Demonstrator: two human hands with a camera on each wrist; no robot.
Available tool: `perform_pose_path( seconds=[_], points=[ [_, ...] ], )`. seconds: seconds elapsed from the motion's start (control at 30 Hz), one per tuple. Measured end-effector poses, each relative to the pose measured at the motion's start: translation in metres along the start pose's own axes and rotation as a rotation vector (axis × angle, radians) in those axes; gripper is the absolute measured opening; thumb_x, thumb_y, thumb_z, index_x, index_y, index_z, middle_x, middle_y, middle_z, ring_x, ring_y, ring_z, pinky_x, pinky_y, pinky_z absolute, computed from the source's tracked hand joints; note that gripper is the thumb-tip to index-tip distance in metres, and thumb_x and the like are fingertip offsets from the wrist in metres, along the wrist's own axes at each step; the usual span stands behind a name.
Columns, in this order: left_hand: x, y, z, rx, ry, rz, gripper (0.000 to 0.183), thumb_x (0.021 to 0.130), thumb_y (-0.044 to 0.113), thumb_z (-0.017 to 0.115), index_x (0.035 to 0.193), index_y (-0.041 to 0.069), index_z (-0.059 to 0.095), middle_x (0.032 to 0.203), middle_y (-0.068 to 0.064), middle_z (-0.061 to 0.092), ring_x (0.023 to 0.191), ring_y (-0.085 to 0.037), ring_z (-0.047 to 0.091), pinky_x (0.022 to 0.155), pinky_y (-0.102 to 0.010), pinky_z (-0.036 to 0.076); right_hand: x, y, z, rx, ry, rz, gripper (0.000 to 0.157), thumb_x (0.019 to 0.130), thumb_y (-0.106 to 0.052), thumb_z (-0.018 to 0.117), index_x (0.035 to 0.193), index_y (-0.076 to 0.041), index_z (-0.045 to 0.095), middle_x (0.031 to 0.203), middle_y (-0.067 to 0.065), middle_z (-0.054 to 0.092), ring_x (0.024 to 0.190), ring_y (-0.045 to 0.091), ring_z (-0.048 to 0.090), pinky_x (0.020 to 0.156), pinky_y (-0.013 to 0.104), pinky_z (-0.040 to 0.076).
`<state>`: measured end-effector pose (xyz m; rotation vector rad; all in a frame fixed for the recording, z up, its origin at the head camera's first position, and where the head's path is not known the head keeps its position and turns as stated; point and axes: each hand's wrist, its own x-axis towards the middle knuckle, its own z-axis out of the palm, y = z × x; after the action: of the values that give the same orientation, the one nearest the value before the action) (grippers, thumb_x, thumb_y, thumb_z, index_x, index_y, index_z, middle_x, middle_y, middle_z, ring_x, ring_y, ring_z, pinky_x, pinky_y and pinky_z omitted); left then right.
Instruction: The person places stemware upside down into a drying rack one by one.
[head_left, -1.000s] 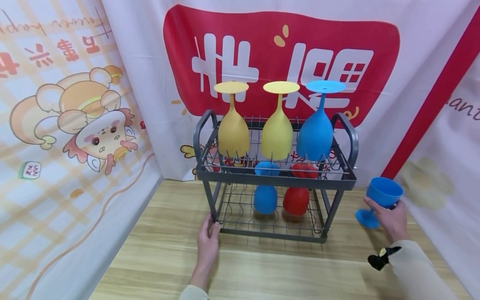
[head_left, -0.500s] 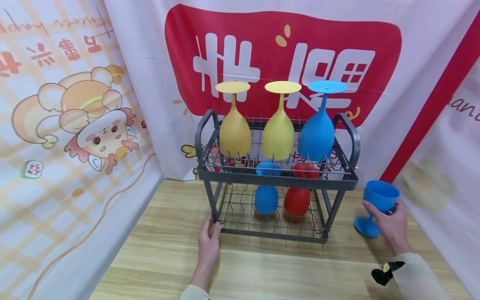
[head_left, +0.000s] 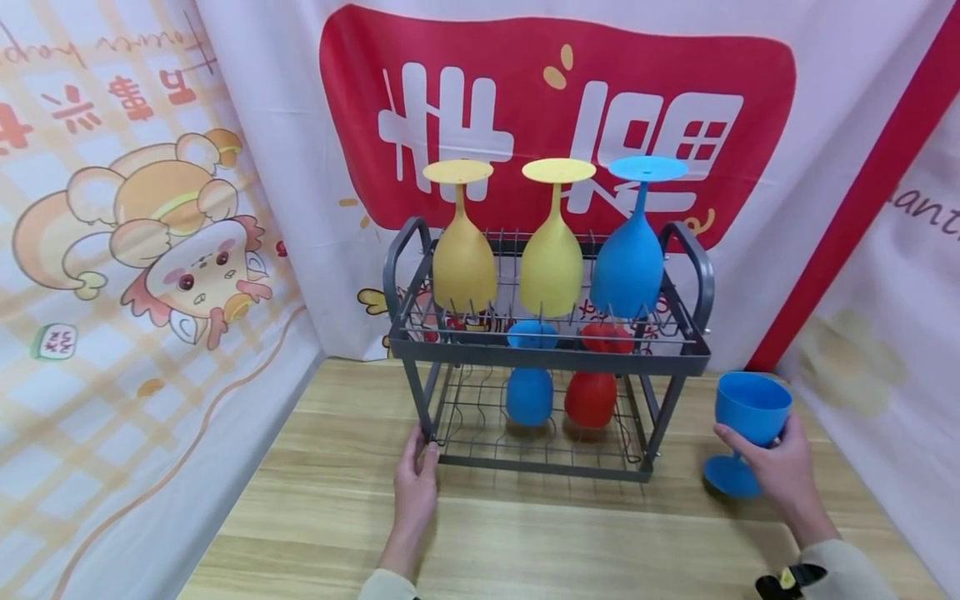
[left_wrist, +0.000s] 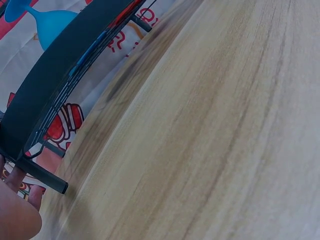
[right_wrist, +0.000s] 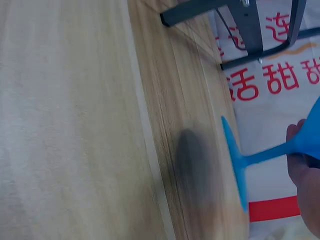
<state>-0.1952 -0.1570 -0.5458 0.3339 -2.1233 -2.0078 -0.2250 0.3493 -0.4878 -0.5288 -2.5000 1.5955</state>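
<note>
My right hand [head_left: 787, 479] holds a blue goblet [head_left: 752, 408] by its bowl, to the right of a dark grey two-tier dish rack [head_left: 547, 360]. The goblet is upright; in the right wrist view its foot [right_wrist: 235, 165] hangs over the tabletop, apart from its shadow. My left hand [head_left: 415, 496] grips the rack's lower left front corner, its thumb in front and other fingers partly hidden. Upside down on the top tier stand an orange-yellow goblet [head_left: 465, 267], a yellow goblet [head_left: 551, 271] and a blue goblet [head_left: 628, 267].
On the lower tier, a smaller blue goblet [head_left: 529, 396] and a red goblet [head_left: 591, 400] stand upside down, partly behind the upper rail. A wooden table [head_left: 525, 546] carries the rack. Printed cloth [head_left: 262, 125] hangs behind and at both sides.
My right hand has brought the upright blue goblet nearer to me and slightly left. The left hand stays at the rack's corner, and the rack stands as before.
</note>
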Motion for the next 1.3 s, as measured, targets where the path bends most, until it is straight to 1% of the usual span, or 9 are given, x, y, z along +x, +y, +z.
perform_pose_path(
  seconds=[0.3,0.43,0.6,0.83,1.0,1.07,1.13,1.2,1.3],
  points=[
    [0.001,-0.001,-0.001,-0.004,0.005,-0.003,0.058,0.111,0.017,0.050,0.166,0.015,0.033,0.168,-0.017,0.042,0.152,-0.042,0.045,0.126,-0.060,0.036,-0.019,-0.011,0.004,-0.037,-0.139,-0.020,0.114,0.098,-0.046,0.075,0.169,-0.006,-0.004,0.170,0.033,0.018,0.148,0.059,0.026,0.114,0.083,0.032],
    [0.001,-0.001,0.000,0.004,0.001,-0.008,0.057,0.111,0.019,0.051,0.166,0.019,0.035,0.167,-0.015,0.044,0.151,-0.040,0.047,0.118,-0.057,0.046,-0.028,-0.014,0.005,-0.085,-0.150,-0.048,0.113,0.097,-0.048,0.075,0.169,-0.004,0.000,0.167,0.035,0.024,0.145,0.060,0.031,0.111,0.083,0.036],
    [0.002,-0.002,0.000,0.011,0.005,-0.008,0.056,0.111,0.021,0.052,0.165,0.021,0.036,0.167,-0.012,0.045,0.150,-0.038,0.049,0.109,-0.049,0.052,-0.044,-0.021,0.008,-0.204,-0.125,-0.153,0.109,0.093,-0.048,0.079,0.167,-0.002,0.013,0.161,0.036,0.035,0.137,0.062,0.039,0.103,0.085,0.040],
    [0.002,-0.002,0.000,0.012,0.009,0.000,0.057,0.111,0.021,0.052,0.166,0.020,0.036,0.167,-0.014,0.045,0.151,-0.040,0.048,0.119,-0.058,0.046,-0.067,-0.032,0.015,-0.199,-0.114,-0.243,0.107,0.091,-0.038,0.085,0.166,-0.002,0.017,0.157,0.036,0.040,0.134,0.062,0.045,0.102,0.082,0.044],
    [0.002,-0.002,-0.001,0.008,0.009,-0.014,0.057,0.111,0.021,0.053,0.166,0.022,0.036,0.167,-0.013,0.045,0.150,-0.040,0.049,0.095,-0.042,0.058,-0.082,-0.039,0.021,-0.216,-0.107,-0.227,0.109,0.089,-0.041,0.086,0.165,-0.001,0.019,0.157,0.035,0.042,0.135,0.059,0.046,0.104,0.081,0.044],
    [0.003,-0.003,-0.001,0.000,0.009,-0.020,0.058,0.111,0.021,0.053,0.166,0.022,0.036,0.167,-0.013,0.044,0.149,-0.041,0.049,0.080,-0.036,0.055,-0.086,-0.042,0.023,-0.229,-0.104,-0.244,0.108,0.088,-0.042,0.087,0.165,-0.002,0.023,0.156,0.034,0.044,0.135,0.059,0.047,0.104,0.080,0.045],
    [0.002,-0.003,-0.002,0.001,0.011,-0.024,0.058,0.111,0.021,0.053,0.166,0.022,0.036,0.167,-0.013,0.044,0.147,-0.041,0.051,0.074,-0.031,0.053,-0.091,-0.046,0.026,-0.237,-0.094,-0.293,0.107,0.086,-0.040,0.090,0.163,-0.002,0.027,0.154,0.033,0.047,0.134,0.058,0.050,0.103,0.078,0.047],
    [0.002,-0.002,-0.002,0.000,0.012,-0.026,0.057,0.110,0.021,0.054,0.165,0.022,0.037,0.167,-0.013,0.045,0.140,-0.040,0.057,0.069,-0.028,0.051,-0.096,-0.049,0.030,-0.239,-0.082,-0.358,0.106,0.083,-0.036,0.093,0.162,-0.002,0.031,0.152,0.032,0.050,0.132,0.057,0.053,0.101,0.076,0.050],
    [0.002,0.000,-0.003,0.003,0.009,-0.036,0.058,0.110,0.021,0.054,0.165,0.021,0.037,0.166,-0.013,0.047,0.111,-0.036,0.065,0.063,-0.024,0.049,-0.102,-0.054,0.036,-0.271,-0.065,-0.447,0.103,0.079,-0.032,0.096,0.158,-0.003,0.037,0.148,0.028,0.054,0.127,0.053,0.058,0.095,0.072,0.056]
  ],
)
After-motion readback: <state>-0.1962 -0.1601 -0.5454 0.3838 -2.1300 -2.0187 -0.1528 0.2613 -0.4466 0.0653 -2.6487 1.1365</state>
